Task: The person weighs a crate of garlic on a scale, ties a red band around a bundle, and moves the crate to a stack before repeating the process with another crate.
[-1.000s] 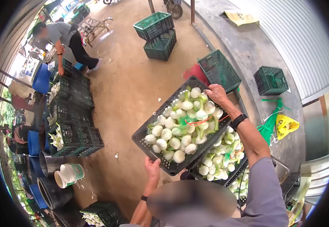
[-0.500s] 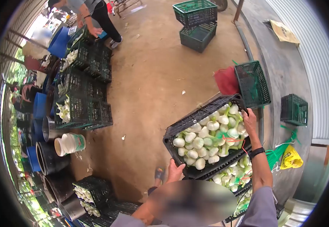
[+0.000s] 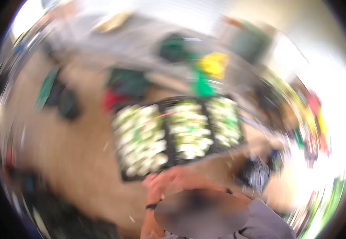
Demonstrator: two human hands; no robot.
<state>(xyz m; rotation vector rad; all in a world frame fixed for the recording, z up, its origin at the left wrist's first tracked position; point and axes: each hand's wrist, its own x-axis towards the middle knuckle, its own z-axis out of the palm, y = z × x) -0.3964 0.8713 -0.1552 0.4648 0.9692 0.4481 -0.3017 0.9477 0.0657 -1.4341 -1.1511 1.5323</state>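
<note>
Three dark crates of white bulbs with green stems stand side by side in the middle: a left crate point(image 3: 141, 139), a middle crate point(image 3: 189, 129) and a right crate point(image 3: 225, 121). Thin red and green strands lie over the bulbs. My left hand point(image 3: 154, 185) and my right hand point(image 3: 177, 177) are close together at the near edge of the left and middle crates. Motion blur smears the fingers of both, so whether either touches a rim cannot be made out. A dark band circles each wrist.
Behind the crates are a green crate point(image 3: 129, 82), a red cloth point(image 3: 112, 99), green strands point(image 3: 202, 81) and a yellow bag point(image 3: 214, 64). More green crates point(image 3: 68, 104) stand at the left on the brown floor point(image 3: 77, 159). Blurred dark objects are at the right.
The view has swung round and blurred. My right hand has left the far side of the bulb crate and is now beside my left hand. That crate now lies in line with two others.
</note>
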